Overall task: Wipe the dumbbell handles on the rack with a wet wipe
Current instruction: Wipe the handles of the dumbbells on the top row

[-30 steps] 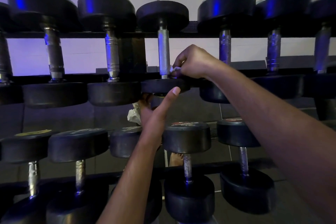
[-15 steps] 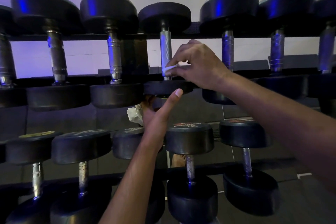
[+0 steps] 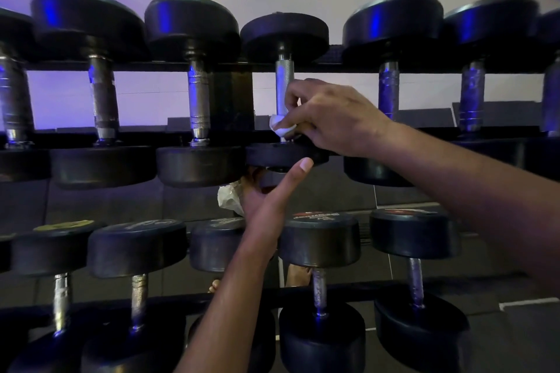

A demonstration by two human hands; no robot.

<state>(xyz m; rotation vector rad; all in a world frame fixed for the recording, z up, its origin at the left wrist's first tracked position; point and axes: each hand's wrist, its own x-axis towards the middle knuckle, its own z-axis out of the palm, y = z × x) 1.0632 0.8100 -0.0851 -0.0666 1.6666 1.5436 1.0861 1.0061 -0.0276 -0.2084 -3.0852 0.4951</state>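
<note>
Black rubber dumbbells line your rack in two rows; at the upper row's middle, your left hand cups the near head of the small dumbbell from below, thumb straight against its edge, crumpled white paper tucked behind the palm. Just right, your right hand pinches the wet wipe against the low end of that knurled handle; its fingers curl round the steel.

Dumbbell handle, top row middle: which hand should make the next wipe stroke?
Right. The right hand already pinches the wet wipe against the handle. The left hand is under the dumbbell's near head, steadying it.
</note>
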